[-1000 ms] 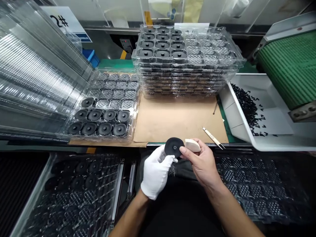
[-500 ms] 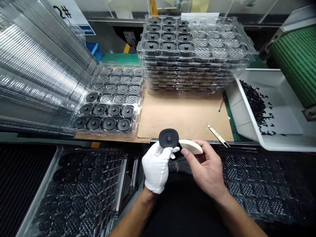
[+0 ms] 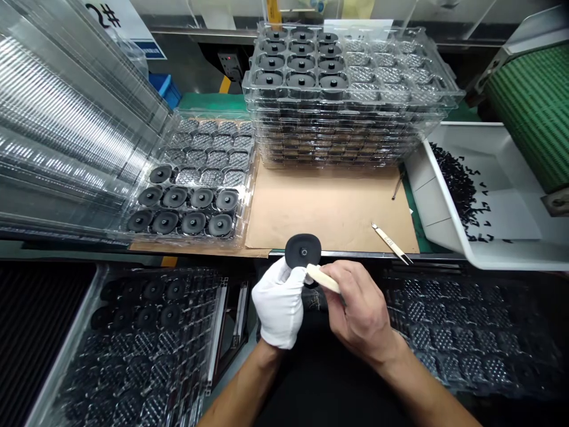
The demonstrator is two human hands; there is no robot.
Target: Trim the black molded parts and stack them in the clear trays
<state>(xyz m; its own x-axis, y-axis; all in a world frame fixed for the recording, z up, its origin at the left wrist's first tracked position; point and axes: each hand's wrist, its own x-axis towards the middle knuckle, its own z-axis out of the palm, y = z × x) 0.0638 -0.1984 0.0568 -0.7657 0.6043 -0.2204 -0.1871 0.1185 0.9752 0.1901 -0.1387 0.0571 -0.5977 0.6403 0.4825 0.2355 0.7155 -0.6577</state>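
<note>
Cream pad (image 3: 323, 278) moved leftward; clear tray (image 3: 217, 158) holds nine black discs (image 3: 193, 223).

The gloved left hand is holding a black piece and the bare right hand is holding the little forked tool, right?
Not quite: the bare right hand holds a cream pad. The forked tool lies mostly on the brown sheet, as the head view shows. The gloved left hand does hold a black piece.
</note>
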